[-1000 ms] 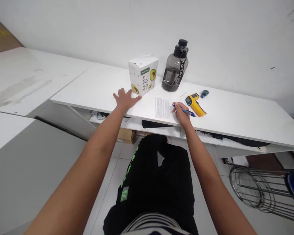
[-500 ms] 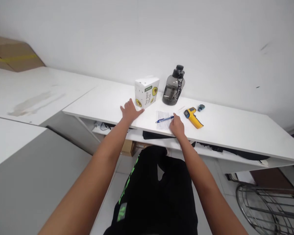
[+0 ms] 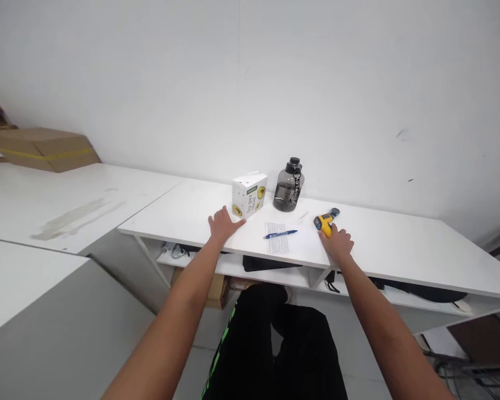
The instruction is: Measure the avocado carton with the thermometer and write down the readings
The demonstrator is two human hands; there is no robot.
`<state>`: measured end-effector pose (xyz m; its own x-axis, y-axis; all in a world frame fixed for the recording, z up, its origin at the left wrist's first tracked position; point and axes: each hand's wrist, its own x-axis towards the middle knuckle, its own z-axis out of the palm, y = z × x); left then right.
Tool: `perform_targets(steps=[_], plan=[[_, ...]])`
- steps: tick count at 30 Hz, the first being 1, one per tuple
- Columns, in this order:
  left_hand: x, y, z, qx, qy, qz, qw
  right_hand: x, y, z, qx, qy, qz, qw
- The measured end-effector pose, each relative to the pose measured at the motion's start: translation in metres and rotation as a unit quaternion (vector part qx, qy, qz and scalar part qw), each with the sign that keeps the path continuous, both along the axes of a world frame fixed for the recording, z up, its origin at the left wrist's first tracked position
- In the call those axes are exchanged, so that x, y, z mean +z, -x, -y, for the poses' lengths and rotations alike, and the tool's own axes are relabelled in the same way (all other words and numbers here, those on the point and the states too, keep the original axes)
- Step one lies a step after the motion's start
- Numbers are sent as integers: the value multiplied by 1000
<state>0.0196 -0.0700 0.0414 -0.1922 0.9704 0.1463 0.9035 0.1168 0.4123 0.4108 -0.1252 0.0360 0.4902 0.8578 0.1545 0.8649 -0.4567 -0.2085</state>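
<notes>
My left hand (image 3: 224, 223) rests on the white desk with fingers spread, just in front of a small white carton with avocado pictures (image 3: 249, 195). My right hand (image 3: 338, 244) is closed over the handle of a yellow infrared thermometer (image 3: 324, 224), hiding most of that handle. Between my hands a blue pen (image 3: 280, 234) lies across a printed sheet of paper (image 3: 277, 245). Behind the thermometer sits a small dark object (image 3: 335, 211), perhaps a watch. A large grey see-through water jug (image 3: 287, 189) stands upright near the wall.
A taped cardboard box (image 3: 50, 150) sits on the adjoining white table (image 3: 83, 194) at the left. Under the desk a shelf (image 3: 233, 261) bears black items and cables. A wire cart (image 3: 475, 372) is partly visible at lower right.
My right hand has left the pen and moved right onto the thermometer. The pen now lies on the paper. My left hand stays beside the carton. The view has tilted up.
</notes>
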Motion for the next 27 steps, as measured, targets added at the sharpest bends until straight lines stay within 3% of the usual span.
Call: perform_targets(steps=[4, 8, 10, 13, 16, 18, 20, 23, 27], plan=[[-3, 0, -1, -2, -9, 0, 1000, 14, 7, -10, 21, 67, 6, 998], [-5, 1, -4, 4, -19, 2, 1000, 36, 28, -23, 84, 78, -86, 990], [-6, 2, -6, 8, -16, 0, 1000, 41, 48, -25, 138, 32, -132, 981], [-9, 4, -9, 12, -6, -3, 1000, 37, 91, -28, 204, -94, -191, 956], [-13, 6, -11, 15, -8, -6, 1000, 23, 138, -33, 270, -197, -294, 895], [-15, 7, -11, 13, -9, -5, 1000, 10, 163, -39, 276, -243, -370, 853], [-13, 6, -12, 3, -9, 1, 1000, 0, 178, -44, 252, -266, -425, 828], [-2, 0, -18, 5, 10, 43, 999, -10, 183, -50, 242, -269, -457, 813], [12, -16, -32, 70, 70, 162, 982, -13, 178, -54, 265, -264, -473, 798]])
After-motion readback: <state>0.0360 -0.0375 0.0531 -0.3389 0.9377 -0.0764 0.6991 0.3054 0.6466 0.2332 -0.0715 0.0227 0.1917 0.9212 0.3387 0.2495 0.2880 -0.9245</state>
